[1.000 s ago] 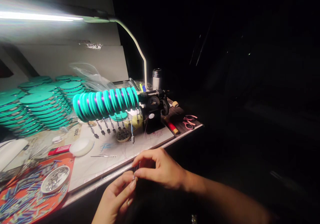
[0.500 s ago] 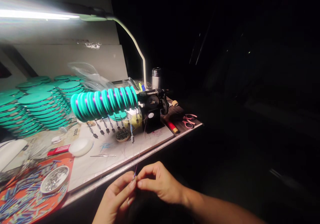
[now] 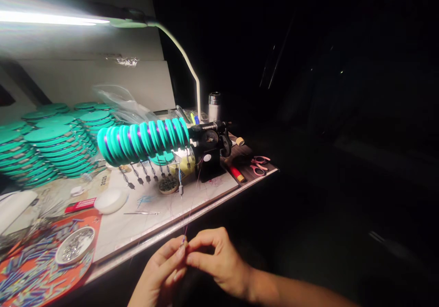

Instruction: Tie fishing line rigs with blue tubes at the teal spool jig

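Observation:
Just past the table's front edge, my left hand pinches a thin purplish line between thumb and forefinger. My right hand meets it there, its thumb and forefinger closed at the same spot; the tiny part between the fingertips is too small to make out. From my fingers two strands run up towards a row of turquoise foam spools wound with purple line on a black winding device. A blue-wrapped piece with a grey weight hangs below the spools, beside several similar dark weights.
Stacks of turquoise spools stand at the left. An orange tray bears many small tubes and a white dish of metal bits. Pink-handled scissors and a red cylinder lie right. A lamp arches over the table.
My right hand's knuckles have lifted slightly and shifted a little right, its fingertips staying beside my left hand's. My left hand has barely moved. The spools look the same.

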Tool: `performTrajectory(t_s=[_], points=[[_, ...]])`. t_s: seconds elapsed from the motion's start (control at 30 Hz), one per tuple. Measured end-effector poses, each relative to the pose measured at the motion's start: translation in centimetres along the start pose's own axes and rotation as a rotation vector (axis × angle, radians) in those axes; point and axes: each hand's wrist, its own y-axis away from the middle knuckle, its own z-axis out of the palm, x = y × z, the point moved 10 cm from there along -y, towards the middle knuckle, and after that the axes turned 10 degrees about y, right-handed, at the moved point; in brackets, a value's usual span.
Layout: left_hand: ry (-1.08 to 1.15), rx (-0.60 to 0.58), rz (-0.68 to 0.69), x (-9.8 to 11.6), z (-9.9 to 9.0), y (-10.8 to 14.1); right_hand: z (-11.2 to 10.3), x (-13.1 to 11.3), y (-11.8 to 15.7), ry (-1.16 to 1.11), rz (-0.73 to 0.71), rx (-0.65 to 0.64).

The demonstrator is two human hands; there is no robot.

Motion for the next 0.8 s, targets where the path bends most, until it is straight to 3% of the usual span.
performTrajectory(t_s=[0.17, 0.33, 0.4, 0.53, 0.8], points=[[-0.009, -0.022, 0.073, 0.5, 0.1, -0.1, -0.2, -0.6, -0.1, 0.056, -0.040, 0.062], [-0.187, 0.049, 0.323, 2.7, -0.7, -0.3, -2.9, -5.5, -1.5, 0.601, -0.380, 0.216], [-0.236, 0.068, 0.367, 3.2, -0.8, -0.3, -3.1, -7.0, -2.0, 0.729, -0.485, 0.199], [-0.291, 0.023, 0.374, 3.5, -0.4, -0.4, -1.5, -8.3, -2.2, 0.999, -0.681, 0.084], [-0.450, -0.125, 0.425, 4.6, 1.8, -0.9, -1.2, -8.0, -2.1, 1.055, -0.712, 0.131]])
